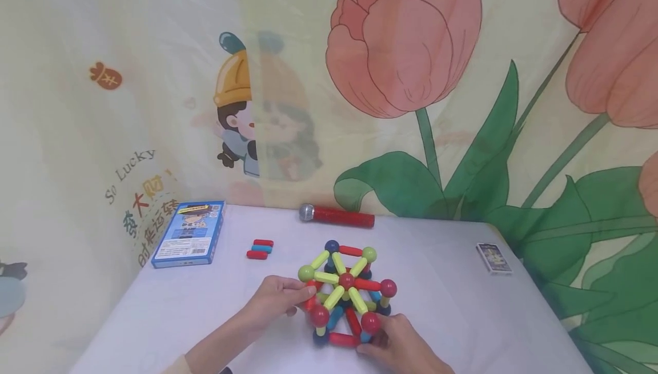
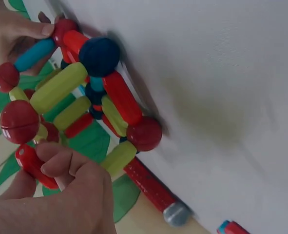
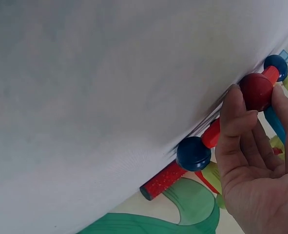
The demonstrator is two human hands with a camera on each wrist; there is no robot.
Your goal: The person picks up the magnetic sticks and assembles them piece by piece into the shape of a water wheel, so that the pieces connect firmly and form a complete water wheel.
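A magnetic stick-and-ball model [image 1: 346, 280] stands on the white table, with yellow-green, red and blue sticks joined by balls. On top, several sticks fan out from a red center ball. My left hand [image 1: 277, 296], at the model's left side, pinches a red magnetic stick [image 2: 35, 166] between thumb and fingers, its end close to a red ball [image 2: 20, 122]. At the near right corner my right hand [image 1: 403, 344] holds a low red ball [image 3: 256, 91] between thumb and fingertips. The palm partly hides the sticks behind it in the right wrist view.
Loose red and blue sticks [image 1: 263, 249] lie left of the model. Behind it is a red microphone [image 1: 341, 217] with a silver head. A blue box [image 1: 190, 234] lies at the back left, a small card box [image 1: 494, 258] at the right. A printed curtain [image 1: 288, 134] hangs behind.
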